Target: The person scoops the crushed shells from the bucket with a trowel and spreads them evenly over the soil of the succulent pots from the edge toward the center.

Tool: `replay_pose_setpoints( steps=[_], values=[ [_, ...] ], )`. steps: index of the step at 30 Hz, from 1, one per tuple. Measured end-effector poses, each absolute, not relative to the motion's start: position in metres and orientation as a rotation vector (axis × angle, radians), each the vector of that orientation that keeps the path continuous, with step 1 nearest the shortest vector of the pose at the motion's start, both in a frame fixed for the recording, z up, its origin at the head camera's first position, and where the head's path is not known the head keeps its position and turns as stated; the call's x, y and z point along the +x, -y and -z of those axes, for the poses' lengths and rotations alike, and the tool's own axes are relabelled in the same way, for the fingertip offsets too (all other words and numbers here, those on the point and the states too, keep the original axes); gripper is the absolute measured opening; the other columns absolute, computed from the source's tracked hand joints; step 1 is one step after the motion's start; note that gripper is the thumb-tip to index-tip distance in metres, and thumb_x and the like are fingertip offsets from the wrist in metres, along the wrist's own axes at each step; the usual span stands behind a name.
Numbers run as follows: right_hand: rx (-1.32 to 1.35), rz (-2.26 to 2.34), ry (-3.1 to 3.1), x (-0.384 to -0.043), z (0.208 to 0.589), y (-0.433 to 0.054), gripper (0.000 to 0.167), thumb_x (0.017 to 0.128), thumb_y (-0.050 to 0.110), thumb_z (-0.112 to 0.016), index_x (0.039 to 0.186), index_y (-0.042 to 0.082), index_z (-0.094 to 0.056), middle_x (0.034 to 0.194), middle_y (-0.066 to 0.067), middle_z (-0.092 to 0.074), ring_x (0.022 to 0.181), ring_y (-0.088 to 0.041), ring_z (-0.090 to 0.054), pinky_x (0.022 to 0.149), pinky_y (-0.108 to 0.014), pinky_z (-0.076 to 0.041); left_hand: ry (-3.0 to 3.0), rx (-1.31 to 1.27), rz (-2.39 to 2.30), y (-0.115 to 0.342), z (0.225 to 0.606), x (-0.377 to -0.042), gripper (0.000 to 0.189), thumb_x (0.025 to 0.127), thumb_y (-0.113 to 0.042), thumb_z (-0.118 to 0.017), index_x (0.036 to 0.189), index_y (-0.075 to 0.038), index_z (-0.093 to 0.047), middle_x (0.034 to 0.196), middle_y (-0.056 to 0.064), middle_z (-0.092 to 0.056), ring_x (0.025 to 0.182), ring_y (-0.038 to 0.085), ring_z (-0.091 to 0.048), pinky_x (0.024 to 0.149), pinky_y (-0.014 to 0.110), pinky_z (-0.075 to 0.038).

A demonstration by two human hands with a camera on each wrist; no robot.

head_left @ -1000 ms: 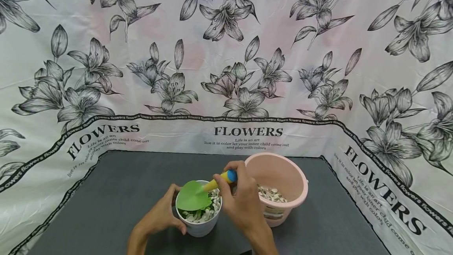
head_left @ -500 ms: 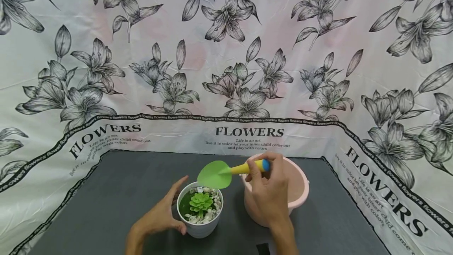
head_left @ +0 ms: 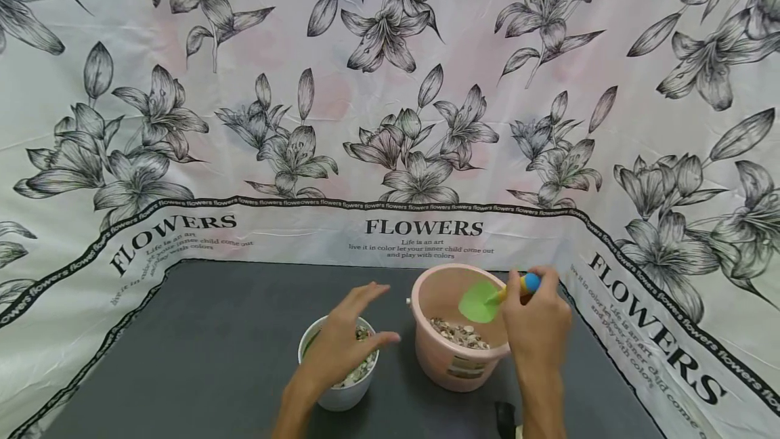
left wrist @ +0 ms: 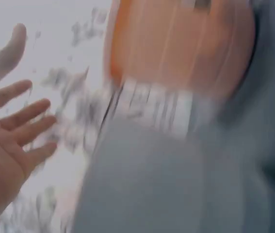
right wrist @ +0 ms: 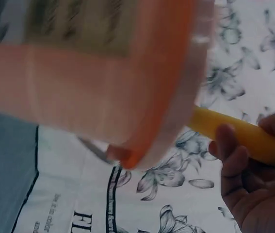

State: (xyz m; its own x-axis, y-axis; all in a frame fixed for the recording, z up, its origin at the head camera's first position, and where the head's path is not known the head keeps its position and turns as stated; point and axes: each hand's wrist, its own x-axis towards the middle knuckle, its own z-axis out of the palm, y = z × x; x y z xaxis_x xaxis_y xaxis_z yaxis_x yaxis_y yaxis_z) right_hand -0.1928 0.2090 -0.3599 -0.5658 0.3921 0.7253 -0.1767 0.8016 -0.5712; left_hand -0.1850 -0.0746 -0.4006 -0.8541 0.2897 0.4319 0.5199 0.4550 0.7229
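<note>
A small toy shovel (head_left: pixel 479 302) with a green blade and a yellow, blue-tipped handle is held by my right hand (head_left: pixel 536 320). Its blade is over the mouth of the pink bucket (head_left: pixel 434 356), above the pebbles (head_left: pixel 458 335) at the bottom. In the right wrist view, fingers and thumb wrap the yellow handle (right wrist: pixel 234 132), while the bucket hides the blade. My left hand (head_left: pixel 338 343) is raised across the white pot (head_left: pixel 344 398), fingers extended and holding nothing. It covers the pot's middle; white pebbles (head_left: pixel 362 372) show at the pot's right side.
Both containers stand on a dark grey tabletop (head_left: pixel 213 358), the bucket right of the pot. A small dark object (head_left: pixel 505 419) lies near my right forearm. A flower-printed cloth (head_left: pixel 420 154) rises behind and at both sides.
My right hand has carried the shovel from the pot rightward to the bucket. My left hand has left the pot's side and moved right, now in front of the pot's green plant.
</note>
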Motion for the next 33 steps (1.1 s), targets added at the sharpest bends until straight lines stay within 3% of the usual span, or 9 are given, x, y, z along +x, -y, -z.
replay_pose_setpoints(
  steps=[3, 9, 13, 15, 18, 21, 27, 33],
  values=[
    [-0.038, -0.579, 2.173, -0.2, 0.373, -0.213, 0.025, 0.1, 0.015, -0.071, 0.11, -0.008, -0.065, 0.079, -0.024, -0.07, 0.065, -0.047, -0.07, 0.055, -0.057, -0.054, 2.488, -0.763, 1.26, 0.044, 0.4, -0.188, 0.072, 0.091, -0.044, -0.079, 0.154, -0.019, -0.053, 0.158, 0.007, -0.051, 0.147, 0.031, -0.052, 0.116, 0.052, -0.05],
    [0.16, -0.398, 2.294, -0.214, 0.393, -0.203, 0.02, 0.094, 0.008, -0.077, 0.101, -0.007, -0.066, 0.077, -0.02, -0.069, 0.059, -0.038, -0.068, 0.05, -0.049, -0.055, 2.654, -0.723, 1.083, 0.012, 0.408, -0.201, 0.081, 0.091, -0.051, -0.075, 0.157, -0.012, -0.049, 0.164, 0.023, -0.041, 0.145, 0.044, -0.051, 0.111, 0.057, -0.052],
    [0.15, -0.399, 2.292, -0.221, 0.4, -0.199, 0.016, 0.094, 0.006, -0.076, 0.096, -0.006, -0.066, 0.072, -0.018, -0.064, 0.057, -0.038, -0.066, 0.049, -0.049, -0.053, 2.672, -0.736, 0.993, 0.008, 0.414, -0.203, 0.073, 0.09, -0.044, -0.079, 0.151, -0.011, -0.057, 0.165, 0.024, -0.041, 0.145, 0.042, -0.053, 0.111, 0.053, -0.053],
    [0.126, -0.406, 2.259, -0.223, 0.401, -0.197, 0.013, 0.094, 0.003, -0.073, 0.089, -0.004, -0.064, 0.066, -0.015, -0.058, 0.053, -0.036, -0.062, 0.047, -0.049, -0.051, 2.66, -0.747, 0.984, 0.008, 0.416, -0.204, 0.067, 0.09, -0.04, -0.081, 0.147, -0.011, -0.061, 0.164, 0.023, -0.042, 0.143, 0.04, -0.055, 0.11, 0.051, -0.054],
    [0.048, -0.425, 2.214, -0.226, 0.401, -0.193, 0.022, 0.093, -0.002, -0.066, 0.075, 0.0, -0.053, 0.058, -0.008, -0.044, 0.046, -0.029, -0.052, 0.044, -0.044, -0.045, 2.651, -0.766, 1.022, 0.008, 0.417, -0.206, 0.064, 0.09, -0.039, -0.081, 0.145, -0.012, -0.064, 0.164, 0.023, -0.043, 0.14, 0.041, -0.058, 0.108, 0.051, -0.056],
    [-0.071, -0.464, 2.208, -0.226, 0.399, -0.188, 0.029, 0.091, -0.004, -0.06, 0.07, 0.006, -0.043, 0.057, -0.002, -0.03, 0.044, -0.024, -0.041, 0.044, -0.04, -0.038, 2.644, -0.789, 1.078, 0.009, 0.42, -0.207, 0.065, 0.091, -0.043, -0.079, 0.146, -0.014, -0.063, 0.165, 0.021, -0.042, 0.142, 0.041, -0.056, 0.11, 0.052, -0.054],
    [-0.236, -0.657, 2.301, -0.227, 0.392, -0.183, 0.015, 0.093, 0.0, -0.049, 0.08, 0.003, -0.044, 0.06, 0.002, -0.024, 0.045, -0.021, -0.033, 0.043, -0.035, -0.03, 2.622, -0.781, 1.139, 0.015, 0.425, -0.209, 0.06, 0.092, -0.041, -0.079, 0.146, -0.02, -0.064, 0.165, 0.018, -0.043, 0.146, 0.037, -0.053, 0.114, 0.055, -0.051],
    [-0.303, -0.874, 2.44, -0.228, 0.391, -0.19, 0.014, 0.1, 0.008, -0.042, 0.089, 0.001, -0.046, 0.057, -0.003, -0.035, 0.043, -0.022, -0.039, 0.043, -0.031, -0.029, 2.633, -0.769, 1.12, 0.018, 0.423, -0.211, 0.057, 0.092, -0.041, -0.078, 0.144, -0.023, -0.065, 0.165, 0.017, -0.043, 0.145, 0.038, -0.054, 0.113, 0.059, -0.05]
  ],
)
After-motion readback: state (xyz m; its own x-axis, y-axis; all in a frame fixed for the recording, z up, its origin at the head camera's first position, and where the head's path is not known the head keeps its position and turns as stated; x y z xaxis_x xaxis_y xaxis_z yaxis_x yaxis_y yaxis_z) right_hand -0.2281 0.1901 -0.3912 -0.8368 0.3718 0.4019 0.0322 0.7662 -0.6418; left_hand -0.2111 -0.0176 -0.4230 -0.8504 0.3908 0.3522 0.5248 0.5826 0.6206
